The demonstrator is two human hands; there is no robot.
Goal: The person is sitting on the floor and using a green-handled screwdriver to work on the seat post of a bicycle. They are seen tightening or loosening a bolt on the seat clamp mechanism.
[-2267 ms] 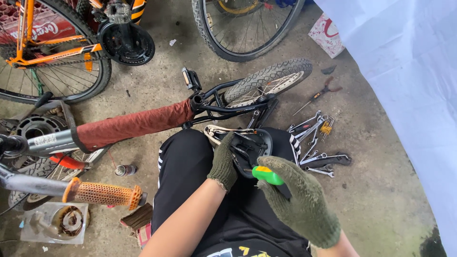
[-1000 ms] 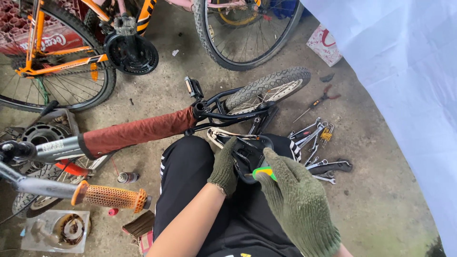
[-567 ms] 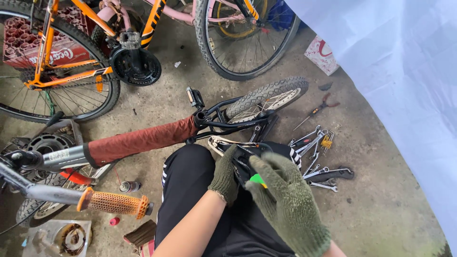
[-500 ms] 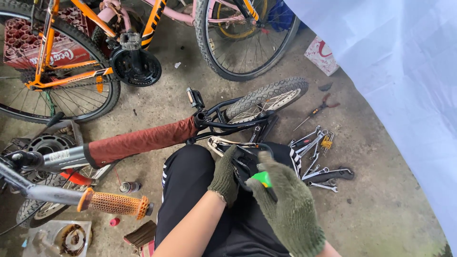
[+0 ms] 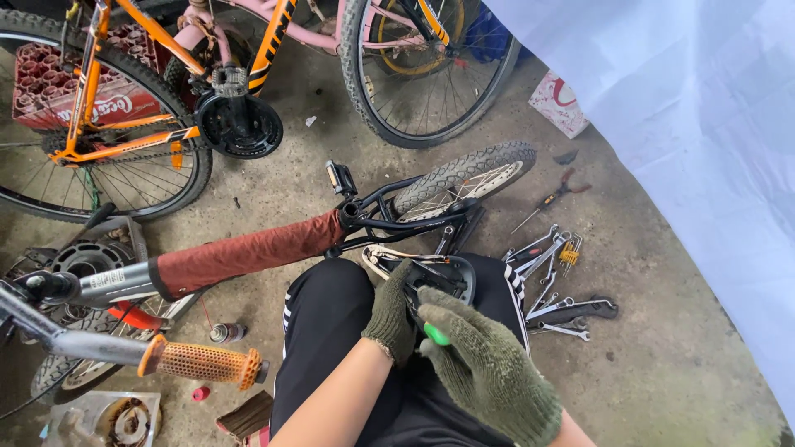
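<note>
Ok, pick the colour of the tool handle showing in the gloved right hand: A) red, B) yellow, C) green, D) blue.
C: a bright green handle pokes out of the right hand, next to the left hand on the black bike seat.

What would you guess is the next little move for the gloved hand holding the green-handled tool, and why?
Probably a small turn or press of the green-handled tool down into the black bicycle seat. The right hand, in an olive knit glove, grips the handle with the tool aimed at the seat, while the left hand holds the seat's edge as if bracing it. The tool's tip is hidden, so this is a guess.
</note>
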